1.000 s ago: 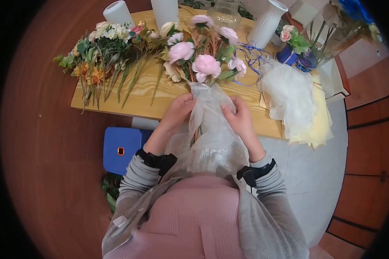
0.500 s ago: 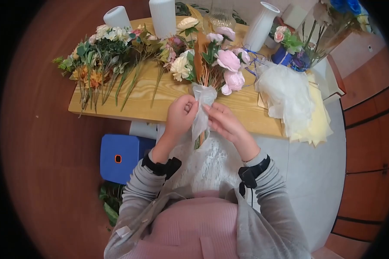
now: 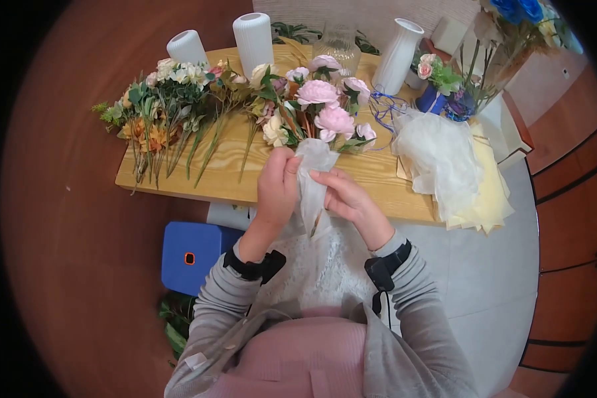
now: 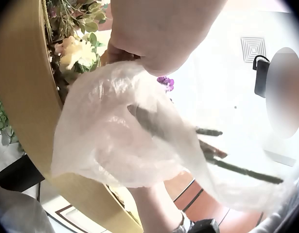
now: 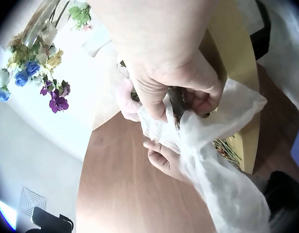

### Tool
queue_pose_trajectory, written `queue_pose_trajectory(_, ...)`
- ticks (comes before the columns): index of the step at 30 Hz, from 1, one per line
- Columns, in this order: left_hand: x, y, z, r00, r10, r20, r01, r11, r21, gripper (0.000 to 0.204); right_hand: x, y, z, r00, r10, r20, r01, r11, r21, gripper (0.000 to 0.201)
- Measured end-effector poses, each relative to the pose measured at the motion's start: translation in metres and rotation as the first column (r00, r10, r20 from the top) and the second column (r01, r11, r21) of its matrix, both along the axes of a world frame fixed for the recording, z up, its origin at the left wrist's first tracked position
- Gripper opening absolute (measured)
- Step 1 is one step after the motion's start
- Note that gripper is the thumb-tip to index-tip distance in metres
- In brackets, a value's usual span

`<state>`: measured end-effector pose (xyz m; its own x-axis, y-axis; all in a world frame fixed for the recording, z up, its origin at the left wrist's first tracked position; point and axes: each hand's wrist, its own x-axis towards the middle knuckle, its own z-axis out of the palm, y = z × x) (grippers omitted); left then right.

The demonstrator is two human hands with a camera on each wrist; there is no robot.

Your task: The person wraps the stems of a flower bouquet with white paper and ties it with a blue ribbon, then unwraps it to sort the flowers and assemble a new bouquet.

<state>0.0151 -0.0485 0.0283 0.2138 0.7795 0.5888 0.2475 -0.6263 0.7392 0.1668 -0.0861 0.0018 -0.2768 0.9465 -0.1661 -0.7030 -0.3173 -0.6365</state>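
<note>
A bouquet of pink peonies (image 3: 318, 93) and cream flowers stands over the table's front edge, its stems wrapped in thin white sheeting (image 3: 312, 192). My left hand (image 3: 276, 186) pinches the wrap's left side just below the blooms. From the right, my right hand (image 3: 351, 202) holds the wrap with thumb and fingers. In the left wrist view the white wrap (image 4: 115, 121) spreads below the left hand (image 4: 164, 34), and green stem ends (image 4: 246, 172) poke out. The right wrist view shows the right hand (image 5: 173, 68) curled at the stems, with the wrap (image 5: 212, 160) hanging down.
Loose flower stems (image 3: 159, 126) lie on the table's left. White vases (image 3: 253, 43) and a glass vase (image 3: 338, 50) stand behind. White netting (image 3: 438, 156) and yellow sheets (image 3: 487, 186) lie at right, near blue ribbon (image 3: 386, 109). A blue stool (image 3: 199, 255) is below left.
The hands have come closer together, and the wrap, spread wide at first, is now gathered narrowly round the stems. The blooms have turned between frames.
</note>
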Motion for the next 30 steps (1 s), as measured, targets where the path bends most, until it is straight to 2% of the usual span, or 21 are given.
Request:
queue_pose_trajectory(1, 0.000, 0.000, 0.001, 0.997, 0.025, 0.078, -0.022, 0.999, -0.049, 0.010, 0.000, 0.005, -0.004, 1.000, 0.006, -0.021, -0.006, 1.000, -0.001, 0.031)
queue_pose_trajectory(2, -0.001, 0.000, 0.002, 0.997, 0.023, 0.075, -0.020, 0.999, -0.046, 0.010, 0.001, 0.009, -0.008, 0.999, 0.011, -0.041, -0.011, 1.000, -0.002, 0.031)
queue_pose_trajectory(4, -0.006, 0.003, 0.005, 0.984, 0.045, 0.174, -0.062, 0.994, 0.090, 0.007, 0.003, 0.010, -0.005, 0.998, -0.013, -0.055, 0.012, 1.000, -0.026, 0.030)
queue_pose_trajectory(5, -0.009, 0.003, 0.009, 0.984, 0.042, 0.171, -0.059, 0.994, 0.095, 0.007, 0.003, 0.010, -0.001, 0.997, -0.036, -0.065, 0.032, 0.998, -0.052, 0.029)
queue_pose_trajectory(7, -0.016, -0.004, 0.017, 0.959, 0.029, 0.283, -0.060, 0.993, 0.104, 0.008, 0.004, 0.011, -0.003, 0.995, -0.033, -0.096, 0.029, 0.998, -0.048, 0.027)
queue_pose_trajectory(9, -0.026, -0.011, 0.026, 0.964, 0.017, 0.265, -0.064, 0.984, 0.169, 0.008, 0.004, 0.012, -0.003, 0.991, -0.031, -0.128, 0.026, 0.999, -0.045, 0.025)
queue_pose_trajectory(11, -0.036, -0.019, 0.032, 0.969, 0.008, 0.248, -0.067, 0.970, 0.232, 0.008, 0.001, 0.015, 0.001, 0.991, -0.091, -0.096, 0.087, 0.995, -0.040, 0.019)
queue_pose_trajectory(13, -0.046, -0.027, 0.034, 0.989, 0.068, 0.135, -0.092, 0.979, 0.180, 0.009, 0.008, 0.017, 0.003, 0.991, -0.048, -0.123, 0.047, 0.999, -0.014, 0.017)
queue_pose_trajectory(14, -0.051, -0.027, 0.032, 0.989, 0.070, 0.131, -0.093, 0.979, 0.180, 0.009, 0.010, 0.018, 0.003, 0.989, -0.003, -0.145, 0.005, 1.000, 0.012, 0.015)
queue_pose_trajectory(16, -0.062, -0.024, 0.024, 0.975, 0.196, 0.109, -0.193, 0.981, -0.029, 0.014, 0.012, 0.021, 0.000, 0.988, -0.003, -0.153, 0.003, 1.000, 0.001, 0.014)
queue_pose_trajectory(17, -0.070, -0.021, 0.019, 0.975, 0.196, 0.107, -0.194, 0.981, -0.028, 0.014, 0.012, 0.023, -0.002, 0.987, -0.007, -0.161, 0.006, 1.000, -0.012, 0.014)
queue_pose_trajectory(19, -0.087, -0.015, 0.006, 0.918, 0.395, -0.021, -0.396, 0.915, -0.078, 0.019, 0.012, 0.027, -0.006, 0.987, -0.020, -0.160, 0.016, 1.000, -0.024, 0.014)
queue_pose_trajectory(20, -0.097, -0.013, 0.000, 0.908, 0.402, -0.118, -0.413, 0.907, -0.079, 0.020, 0.013, 0.028, -0.006, 0.989, -0.018, -0.147, 0.016, 1.000, -0.015, 0.014)
queue_pose_trajectory(21, -0.107, -0.011, -0.011, 0.907, 0.403, -0.120, -0.413, 0.907, -0.079, 0.020, 0.012, 0.028, -0.006, 0.991, -0.014, -0.134, 0.013, 1.000, -0.006, 0.014)
queue_pose_trajectory(22, -0.116, -0.010, -0.023, 0.886, 0.420, -0.194, -0.437, 0.898, -0.054, 0.019, 0.010, 0.028, -0.005, 0.991, -0.010, -0.134, 0.009, 1.000, -0.006, 0.014)
queue_pose_trajectory(23, -0.125, -0.009, -0.029, 0.860, 0.437, -0.265, -0.459, 0.888, -0.025, 0.018, 0.008, 0.027, -0.003, 0.998, -0.027, -0.064, 0.026, 1.000, -0.016, 0.013)
queue_pose_trajectory(24, -0.133, -0.008, -0.032, 0.859, 0.438, -0.264, -0.460, 0.888, -0.024, 0.018, 0.006, 0.027, -0.002, 0.999, -0.045, 0.006, 0.045, 0.999, -0.025, 0.012)
queue_pose_trajectory(26, -0.151, -0.007, -0.035, 0.780, 0.509, -0.364, -0.564, 0.824, -0.055, 0.016, 0.003, 0.028, -0.006, 0.997, -0.059, 0.040, 0.061, 0.997, -0.040, 0.011)
queue_pose_trajectory(27, -0.159, -0.007, -0.035, 0.777, 0.513, -0.364, -0.568, 0.821, -0.055, 0.016, 0.002, 0.030, -0.009, 0.994, -0.073, 0.075, 0.077, 0.996, -0.052, 0.010)
queue_pose_trajectory(30, -0.182, -0.005, -0.031, 0.623, 0.639, -0.450, -0.706, 0.707, 0.027, 0.017, 0.010, 0.032, -0.016, 0.991, -0.017, 0.131, 0.023, 0.999, -0.046, 0.008)
